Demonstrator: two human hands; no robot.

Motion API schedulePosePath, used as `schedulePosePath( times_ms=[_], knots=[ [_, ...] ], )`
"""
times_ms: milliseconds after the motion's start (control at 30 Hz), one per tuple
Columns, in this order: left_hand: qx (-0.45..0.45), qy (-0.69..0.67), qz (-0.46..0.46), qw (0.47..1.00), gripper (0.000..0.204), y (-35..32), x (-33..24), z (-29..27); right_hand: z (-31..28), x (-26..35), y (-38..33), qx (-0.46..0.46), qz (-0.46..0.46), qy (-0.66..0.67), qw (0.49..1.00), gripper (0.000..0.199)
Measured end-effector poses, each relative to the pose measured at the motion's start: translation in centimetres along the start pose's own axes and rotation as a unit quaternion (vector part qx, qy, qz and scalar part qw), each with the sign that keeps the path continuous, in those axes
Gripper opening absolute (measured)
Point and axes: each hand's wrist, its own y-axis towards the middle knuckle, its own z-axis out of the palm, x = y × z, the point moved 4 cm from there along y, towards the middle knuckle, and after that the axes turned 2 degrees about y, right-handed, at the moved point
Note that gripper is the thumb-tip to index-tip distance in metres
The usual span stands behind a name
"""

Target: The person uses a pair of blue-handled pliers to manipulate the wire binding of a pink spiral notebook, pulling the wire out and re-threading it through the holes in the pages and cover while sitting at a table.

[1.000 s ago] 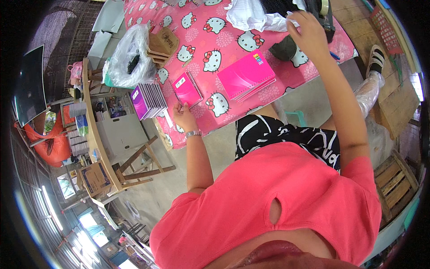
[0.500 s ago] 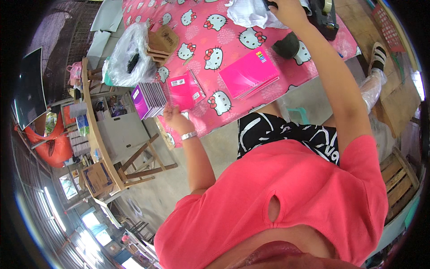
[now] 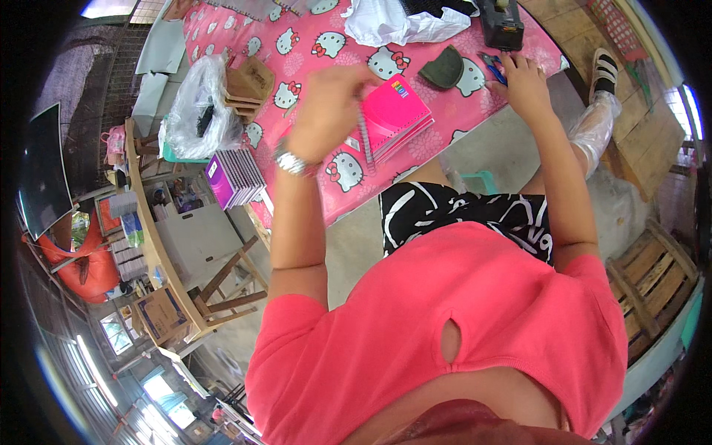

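Observation:
My left hand point(image 3: 326, 111) is over the pink table cover, smeared by motion. It grips a pink spiral notebook point(image 3: 353, 142), mostly hidden under the hand; its coil edge and a white label show. The notebook is beside and partly over a stack of bright pink notebooks point(image 3: 404, 111). Near the right table edge, my right hand point(image 3: 528, 87) has thumb and fingers around the blue handles of a small pliers-like tool point(image 3: 492, 68). A dark half-round piece point(image 3: 443, 68) lies between the notebooks and the tool.
Purple spiral notebooks point(image 3: 234, 178) stand stacked at the table's left corner, near a plastic bag point(image 3: 196, 111) and a brown cardboard organizer point(image 3: 248, 85). White cloth point(image 3: 408, 24) and a black tape dispenser point(image 3: 502, 26) are at the far side. A person's plastic-wrapped leg point(image 3: 595, 122) is at right.
My left hand has moved right from the purple stack's corner, carrying the pink spiral notebook toward the pink stack. My right hand has left the white cloth and come nearer, to the blue-handled tool.

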Motion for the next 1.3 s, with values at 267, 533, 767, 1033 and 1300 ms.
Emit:
schedulePosePath(
  times_ms=[267,533,767,1033,1300],
  knots=[
    [-0.263,-0.107,0.005,0.959,0.023,-2.0,-0.8,4.0,-3.5,2.5,-2.3,0.002,0.020,0.230,0.973,0.045],
    [-0.141,-0.384,-0.399,0.821,0.041,-14.4,3.0,9.4,-10.0,16.6,-6.7,0.100,-0.207,0.260,0.938,0.036],
    [-0.118,-0.592,-0.379,0.701,0.039,-13.7,0.9,12.0,-10.0,18.1,-5.6,0.044,-0.219,0.171,0.960,0.023],
    [-0.131,-0.660,-0.370,0.640,0.036,-13.1,-0.6,12.6,-10.1,17.7,-5.9,0.076,-0.228,0.144,0.960,0.020],
    [-0.161,-0.712,-0.348,0.588,0.026,-12.6,-1.0,13.1,-9.6,17.9,-5.5,0.107,-0.231,0.188,0.948,0.015]
  ],
)
